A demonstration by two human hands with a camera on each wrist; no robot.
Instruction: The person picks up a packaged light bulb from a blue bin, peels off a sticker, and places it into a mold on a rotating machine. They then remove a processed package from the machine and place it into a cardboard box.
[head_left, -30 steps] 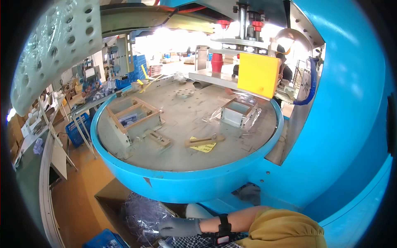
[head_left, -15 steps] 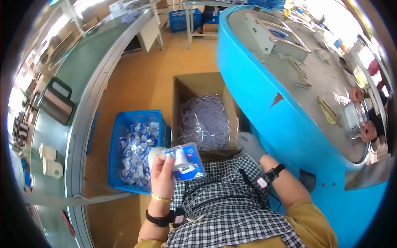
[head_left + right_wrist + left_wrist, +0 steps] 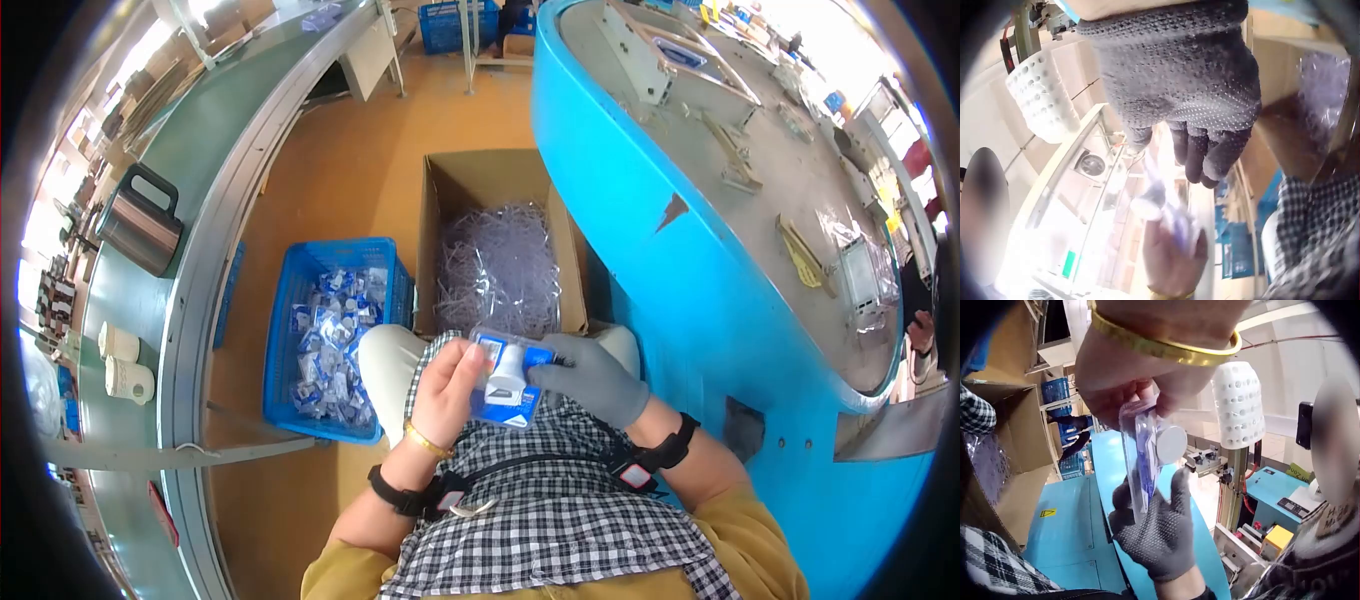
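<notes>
Over the checked apron (image 3: 540, 520), the clear, blue-carded plastic blister pack (image 3: 514, 408) looks light, slick and crushable, best held by its edges: the bare left hand (image 3: 447, 385) pinches one, the grey-gloved right hand (image 3: 602, 386) bends round another, its grip unclear.

Mustard sleeves (image 3: 748, 532), gray dotted glove (image 3: 602, 388), checked apron (image 3: 560, 540).
</notes>
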